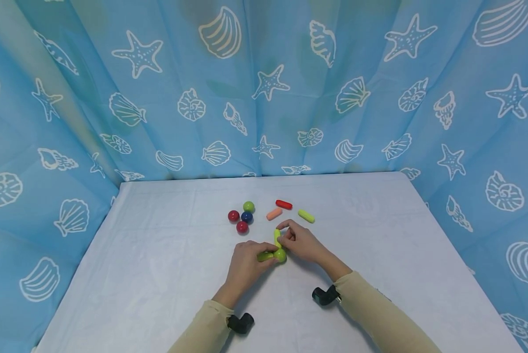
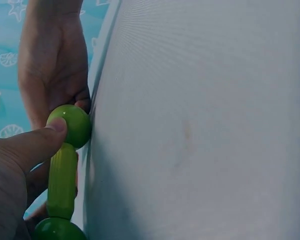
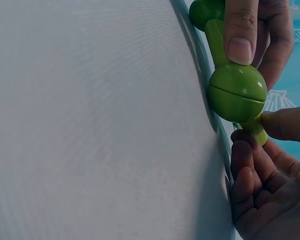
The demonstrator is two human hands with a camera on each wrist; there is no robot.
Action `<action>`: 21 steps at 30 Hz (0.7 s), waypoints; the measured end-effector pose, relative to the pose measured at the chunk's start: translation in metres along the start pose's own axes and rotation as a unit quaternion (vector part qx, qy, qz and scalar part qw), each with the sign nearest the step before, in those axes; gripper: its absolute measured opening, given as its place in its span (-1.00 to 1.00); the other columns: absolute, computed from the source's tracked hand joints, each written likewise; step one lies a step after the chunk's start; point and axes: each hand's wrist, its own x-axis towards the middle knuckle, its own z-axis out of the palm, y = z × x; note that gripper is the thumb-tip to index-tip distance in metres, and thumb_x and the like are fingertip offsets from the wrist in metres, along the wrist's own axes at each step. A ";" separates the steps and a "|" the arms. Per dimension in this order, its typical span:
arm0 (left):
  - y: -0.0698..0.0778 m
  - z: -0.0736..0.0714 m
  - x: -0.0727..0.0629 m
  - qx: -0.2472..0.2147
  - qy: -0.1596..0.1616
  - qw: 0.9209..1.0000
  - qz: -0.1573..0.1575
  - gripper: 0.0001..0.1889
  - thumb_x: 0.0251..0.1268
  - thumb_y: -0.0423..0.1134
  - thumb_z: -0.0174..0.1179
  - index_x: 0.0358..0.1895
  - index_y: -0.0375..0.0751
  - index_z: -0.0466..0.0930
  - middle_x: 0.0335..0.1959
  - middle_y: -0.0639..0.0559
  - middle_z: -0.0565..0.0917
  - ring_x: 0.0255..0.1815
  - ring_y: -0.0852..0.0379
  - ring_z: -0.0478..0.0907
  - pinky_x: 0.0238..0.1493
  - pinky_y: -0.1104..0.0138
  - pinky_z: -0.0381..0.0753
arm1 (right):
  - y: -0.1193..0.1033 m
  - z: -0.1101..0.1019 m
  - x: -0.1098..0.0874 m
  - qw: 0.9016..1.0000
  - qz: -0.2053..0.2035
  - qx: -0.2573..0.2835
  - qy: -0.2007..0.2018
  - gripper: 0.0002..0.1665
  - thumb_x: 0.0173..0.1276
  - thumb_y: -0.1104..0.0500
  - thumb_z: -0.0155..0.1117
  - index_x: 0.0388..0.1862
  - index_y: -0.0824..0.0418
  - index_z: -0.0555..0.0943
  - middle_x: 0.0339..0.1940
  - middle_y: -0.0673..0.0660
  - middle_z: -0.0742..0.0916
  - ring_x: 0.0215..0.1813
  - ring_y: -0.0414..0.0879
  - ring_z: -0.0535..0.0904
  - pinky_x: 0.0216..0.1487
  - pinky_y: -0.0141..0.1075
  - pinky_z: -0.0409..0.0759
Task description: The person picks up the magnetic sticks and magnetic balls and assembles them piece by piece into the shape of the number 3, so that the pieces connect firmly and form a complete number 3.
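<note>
My left hand [image 1: 247, 264] grips a green ball-and-rod piece. In the left wrist view its thumb presses on a green ball [image 2: 76, 127], with a yellow-green rod [image 2: 61, 185] running from there to a second green ball [image 2: 59, 231]. Across from it, my right hand [image 1: 302, 241] pinches another yellow-green rod [image 1: 277, 237] between thumb and fingers. That rod's lower end meets the nearer ball [image 3: 237, 92], which has a groove around its middle. Most of this rod is hidden by fingers in the right wrist view.
Beyond the left hand lie two dark red balls [image 1: 242, 227], a blue ball [image 1: 247, 217] and a green ball [image 1: 248, 207]. Farther right are a red rod [image 1: 284, 204], an orange rod [image 1: 274, 214] and a yellow-green rod [image 1: 306, 215]. A patterned blue curtain [image 1: 290, 122] borders the white table [image 1: 158, 264].
</note>
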 end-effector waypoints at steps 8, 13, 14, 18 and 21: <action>0.001 0.000 -0.001 0.003 -0.008 1.000 0.010 -0.69 0.20 -0.08 0.49 0.03 0.09 0.78 -0.17 0.23 0.78 -0.19 0.21 0.57 -0.10 0.24 0.53 | 0.003 0.001 0.001 1.000 -0.006 -0.004 0.001 -0.65 0.48 0.13 0.28 0.19 0.12 0.51 -0.39 0.00 0.62 -0.38 -0.11 0.48 -0.30 -0.29 0.45; 0.000 0.000 -0.002 -0.014 -0.007 1.000 0.011 -0.66 0.21 -0.08 0.48 0.07 0.10 0.77 -0.12 0.22 0.78 -0.17 0.20 0.57 -0.11 0.25 0.54 | 0.002 0.001 0.001 1.000 -0.005 -0.009 0.000 -0.64 0.48 0.12 0.29 0.19 0.13 0.51 -0.39 0.00 0.62 -0.38 -0.11 0.48 -0.29 -0.29 0.45; 0.000 0.001 -0.002 -0.014 -0.008 1.000 0.010 -0.66 0.21 -0.07 0.48 0.07 0.11 0.77 -0.12 0.23 0.78 -0.17 0.21 0.57 -0.11 0.25 0.53 | 0.002 0.001 0.000 1.000 -0.005 -0.010 0.001 -0.64 0.48 0.12 0.29 0.19 0.13 0.51 -0.39 0.00 0.62 -0.38 -0.11 0.48 -0.29 -0.29 0.45; 0.000 0.002 -0.001 -0.011 -0.007 1.000 0.011 -0.67 0.21 -0.02 0.48 0.05 0.14 0.78 -0.12 0.24 0.79 -0.18 0.21 0.56 -0.13 0.27 0.51 | 0.001 0.001 0.000 1.000 -0.006 -0.014 0.004 -0.65 0.48 0.13 0.28 0.19 0.13 0.52 -0.40 0.00 0.61 -0.39 -0.11 0.48 -0.30 -0.29 0.45; 0.000 0.002 0.000 -0.009 -0.006 1.000 0.009 -0.68 0.20 -0.01 0.48 0.03 0.14 0.79 -0.12 0.25 0.79 -0.17 0.21 0.57 -0.13 0.27 0.51 | 0.001 0.000 -0.001 1.000 -0.011 -0.017 0.006 -0.67 0.49 0.15 0.26 0.19 0.14 0.53 -0.41 0.00 0.60 -0.39 -0.11 0.47 -0.31 -0.29 0.44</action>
